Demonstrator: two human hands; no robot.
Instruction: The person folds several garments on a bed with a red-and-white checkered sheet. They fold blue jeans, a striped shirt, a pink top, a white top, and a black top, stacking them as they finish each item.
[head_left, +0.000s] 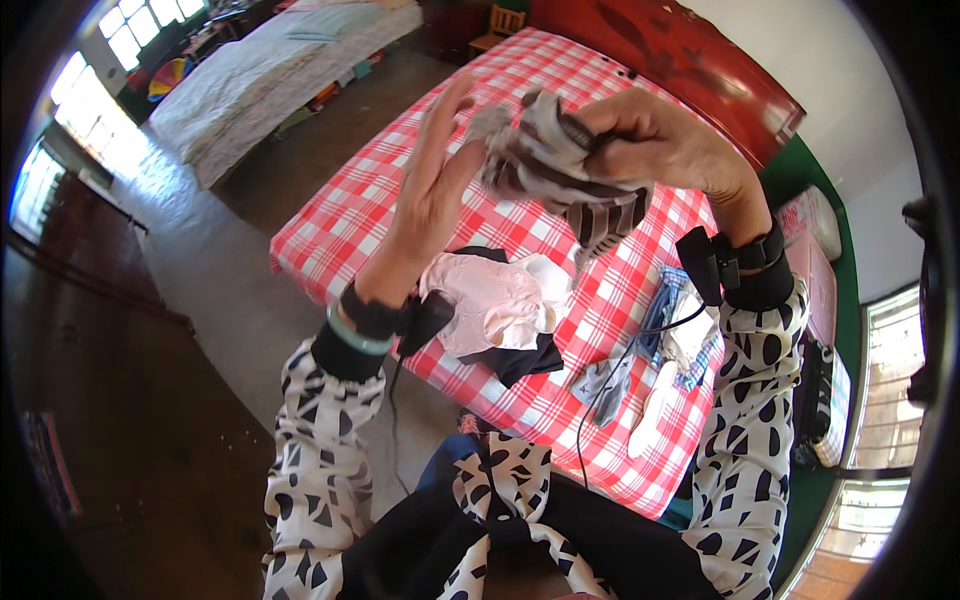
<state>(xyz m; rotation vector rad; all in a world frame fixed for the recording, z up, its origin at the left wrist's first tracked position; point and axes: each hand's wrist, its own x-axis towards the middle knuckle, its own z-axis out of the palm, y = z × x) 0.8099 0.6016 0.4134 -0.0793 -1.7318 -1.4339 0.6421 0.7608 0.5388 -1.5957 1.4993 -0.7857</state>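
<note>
Above the bed, my right hand (667, 146) pinches a crumpled brown-and-grey striped garment (551, 161) that bears a small dark label. My left hand (431, 176) is at the garment's left side, slightly blurred, with its fingers stretched out and its thumb close against the fabric. Whether the thumb touches the fabric is hard to tell. Below them on the bed lies a loose pile with a pale pink garment (476, 296), a white piece (547, 281) and black cloth (521, 364). Grey socks (605, 386) and a long white item (652, 409) lie nearer to me.
A red-and-white checked sheet (352, 217) covers the bed, which has a red headboard (720, 67). Folded clothes (679, 322) are stacked at the right. Black cables (585, 439) hang from both wrist devices. Another bed (277, 75) and a small wooden chair (499, 30) stand farther back.
</note>
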